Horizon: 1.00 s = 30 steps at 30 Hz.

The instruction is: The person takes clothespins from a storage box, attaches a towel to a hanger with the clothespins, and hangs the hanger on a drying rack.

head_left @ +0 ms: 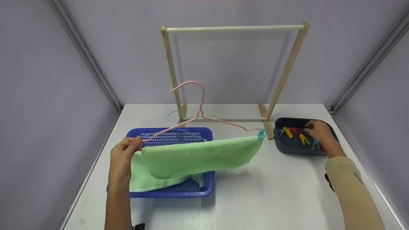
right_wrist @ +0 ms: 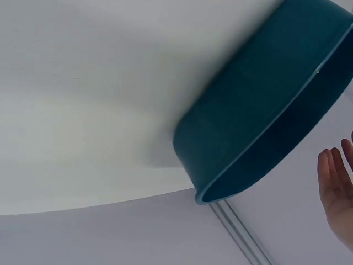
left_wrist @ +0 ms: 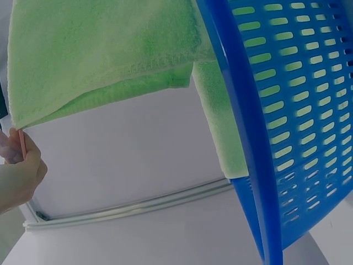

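At your left, your left hand [head_left: 122, 156] pinches the left end of the pink hanger [head_left: 200, 113] between thumb and fingers; you have the near corner of the green towel [head_left: 201, 156] right at those fingertips, though whether they grip the cloth too cannot be told. Below and just right of that hand, the blue basket [head_left: 166, 194] stands on the white table [head_left: 255, 198], with a second green cloth [head_left: 150, 182] inside it and a light blue hanger [head_left: 174, 111] partly hidden behind your pink one.

The towel hangs folded along the underside of the pink hanger, in front of and above the basket, reaching past its right side. At the far right corner, a light blue clip [head_left: 261, 134] joins towel and hanger. Behind, you face a wooden rack with a white top bar [head_left: 235, 29].

Farther right sits the dark tray [head_left: 297, 151], holding yellow pegs [head_left: 304, 139], a red peg [head_left: 295, 130] and blue pegs [head_left: 315, 144]. Your right hand [head_left: 320, 131] reaches over it, fingers loosely extended near the red peg; contact cannot be told. Your beige sleeve [head_left: 348, 188] bears a small dark print [head_left: 358, 177], too small to read.
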Tool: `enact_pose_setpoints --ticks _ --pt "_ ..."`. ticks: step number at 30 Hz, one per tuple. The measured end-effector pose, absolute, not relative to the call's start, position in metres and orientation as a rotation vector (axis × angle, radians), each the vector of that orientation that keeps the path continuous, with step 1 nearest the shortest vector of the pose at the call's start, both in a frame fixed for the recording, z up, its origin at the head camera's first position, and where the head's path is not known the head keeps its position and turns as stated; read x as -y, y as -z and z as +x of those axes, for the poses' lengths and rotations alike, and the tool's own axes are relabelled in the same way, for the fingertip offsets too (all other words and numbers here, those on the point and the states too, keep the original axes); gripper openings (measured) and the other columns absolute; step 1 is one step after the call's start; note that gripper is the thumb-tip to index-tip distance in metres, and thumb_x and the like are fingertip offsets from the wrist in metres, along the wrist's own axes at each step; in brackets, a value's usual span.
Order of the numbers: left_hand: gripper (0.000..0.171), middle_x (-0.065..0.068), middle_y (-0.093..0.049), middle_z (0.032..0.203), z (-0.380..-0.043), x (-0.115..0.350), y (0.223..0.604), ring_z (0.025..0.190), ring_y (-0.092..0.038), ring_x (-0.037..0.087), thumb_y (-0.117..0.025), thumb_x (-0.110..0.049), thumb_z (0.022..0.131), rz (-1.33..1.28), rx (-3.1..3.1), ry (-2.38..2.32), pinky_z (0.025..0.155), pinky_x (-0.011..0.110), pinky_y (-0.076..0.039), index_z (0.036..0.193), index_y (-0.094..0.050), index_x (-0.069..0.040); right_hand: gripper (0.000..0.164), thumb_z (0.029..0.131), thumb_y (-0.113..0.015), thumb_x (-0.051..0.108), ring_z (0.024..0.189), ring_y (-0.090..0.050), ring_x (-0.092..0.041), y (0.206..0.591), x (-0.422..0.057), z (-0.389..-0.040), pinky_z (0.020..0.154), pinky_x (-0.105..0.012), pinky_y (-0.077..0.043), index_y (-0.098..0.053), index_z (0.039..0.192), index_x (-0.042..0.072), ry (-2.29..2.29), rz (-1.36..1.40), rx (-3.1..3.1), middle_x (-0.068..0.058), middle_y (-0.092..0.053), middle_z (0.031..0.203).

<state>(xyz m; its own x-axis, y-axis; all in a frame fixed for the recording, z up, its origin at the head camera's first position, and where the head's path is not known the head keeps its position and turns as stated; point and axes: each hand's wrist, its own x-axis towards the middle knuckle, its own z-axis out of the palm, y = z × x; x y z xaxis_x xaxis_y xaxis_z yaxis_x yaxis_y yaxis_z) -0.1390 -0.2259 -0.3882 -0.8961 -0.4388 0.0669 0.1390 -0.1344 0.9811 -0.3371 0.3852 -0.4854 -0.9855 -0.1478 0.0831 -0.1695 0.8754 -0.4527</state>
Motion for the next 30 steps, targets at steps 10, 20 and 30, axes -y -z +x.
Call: enact_pose_setpoints --ticks 10,20,30 --pt "0.019 0.003 -0.056 0.068 -0.138 0.225 0.387 0.066 -0.053 0.014 -0.062 -0.006 0.088 0.321 1.775 2.107 0.073 0.025 -0.043 0.069 -0.063 -0.003 0.027 0.088 -0.057 0.005 0.092 -0.049 -0.047 0.502 -0.396 -0.331 0.078 -0.057 -0.039 -0.054 0.105 -0.016 -0.722 0.202 3.028 -0.033 -0.048 0.101" --pt "0.018 0.004 -0.055 0.067 -0.139 0.225 0.390 0.069 -0.052 0.016 -0.064 -0.008 0.087 0.335 1.780 2.099 0.077 0.028 -0.041 0.071 -0.063 -0.001 0.039 0.088 -0.057 0.009 0.098 -0.043 -0.054 0.521 -0.403 -0.327 0.081 -0.060 -0.037 -0.045 0.113 -0.018 -0.613 0.082 3.141 -0.040 -0.037 0.109" --pt "0.020 0.003 -0.056 0.068 -0.139 0.226 0.391 0.069 -0.053 0.016 -0.063 -0.008 0.087 0.325 1.786 2.103 0.077 0.028 -0.042 0.075 -0.061 0.007 0.051 0.088 -0.054 0.012 0.105 -0.035 -0.058 0.537 -0.410 -0.318 0.083 -0.063 -0.034 -0.034 0.122 -0.019 -0.517 -0.067 3.231 -0.043 -0.031 0.115"
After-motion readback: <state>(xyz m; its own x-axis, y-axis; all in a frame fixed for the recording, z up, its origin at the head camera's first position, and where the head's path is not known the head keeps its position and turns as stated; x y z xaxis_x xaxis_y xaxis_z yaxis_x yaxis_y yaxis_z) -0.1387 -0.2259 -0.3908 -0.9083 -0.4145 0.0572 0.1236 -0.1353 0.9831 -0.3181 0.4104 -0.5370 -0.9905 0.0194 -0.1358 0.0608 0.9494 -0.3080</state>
